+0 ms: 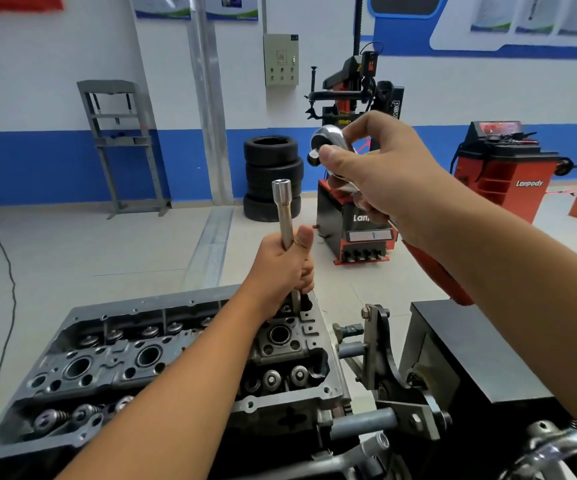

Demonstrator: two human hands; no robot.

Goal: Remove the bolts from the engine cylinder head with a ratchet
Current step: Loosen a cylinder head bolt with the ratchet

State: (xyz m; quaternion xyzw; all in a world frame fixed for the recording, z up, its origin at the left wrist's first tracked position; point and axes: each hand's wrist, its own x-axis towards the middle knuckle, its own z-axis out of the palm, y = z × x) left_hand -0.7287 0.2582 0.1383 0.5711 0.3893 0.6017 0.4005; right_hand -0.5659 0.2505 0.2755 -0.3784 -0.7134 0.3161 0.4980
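Note:
The grey engine cylinder head [162, 358] lies low in the view, with valve springs and round bores showing. My left hand [285, 268] grips a long silver socket extension [284, 211] that stands upright at the head's far right end; its lower tip is hidden behind my fingers. My right hand [380, 168] holds the chrome ratchet [328, 142] up in the air, above and to the right of the extension's open top, apart from it. The ratchet's red handle [436, 271] runs down under my right forearm.
The head sits on an engine stand with a metal bracket [384, 358] and a black box [470, 351] at right. Behind are stacked tyres [273, 178], a red tyre changer [352, 209], a red wheel balancer [501, 168] and a grey press frame [120, 143].

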